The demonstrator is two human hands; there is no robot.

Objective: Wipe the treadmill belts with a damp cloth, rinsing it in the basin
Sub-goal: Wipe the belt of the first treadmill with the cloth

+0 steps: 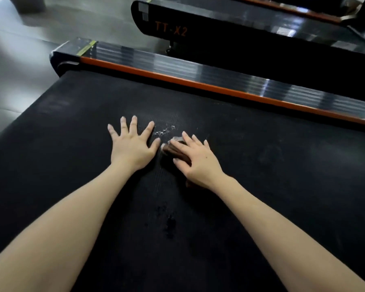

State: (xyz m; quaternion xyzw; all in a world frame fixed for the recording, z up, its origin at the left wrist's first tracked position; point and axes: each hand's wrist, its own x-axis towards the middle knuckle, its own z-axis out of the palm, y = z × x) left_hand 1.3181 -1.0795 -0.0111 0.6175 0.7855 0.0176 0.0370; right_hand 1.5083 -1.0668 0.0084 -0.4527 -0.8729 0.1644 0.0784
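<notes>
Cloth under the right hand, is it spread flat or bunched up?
Bunched up: the brown cloth shows ridged folds, a compact wad under the right hand on the belt.

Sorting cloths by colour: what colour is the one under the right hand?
Brown: a dark brown cloth under the right hand; head view.

My left hand (pixel 133 144) lies flat, palm down, fingers splayed wide. My right hand (pixel 196 159) just beside it, palm down, fingers straight, pressing.

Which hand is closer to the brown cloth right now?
Right. The right hand presses on the cloth; the left hand lies flat on the belt just beside it.
</notes>
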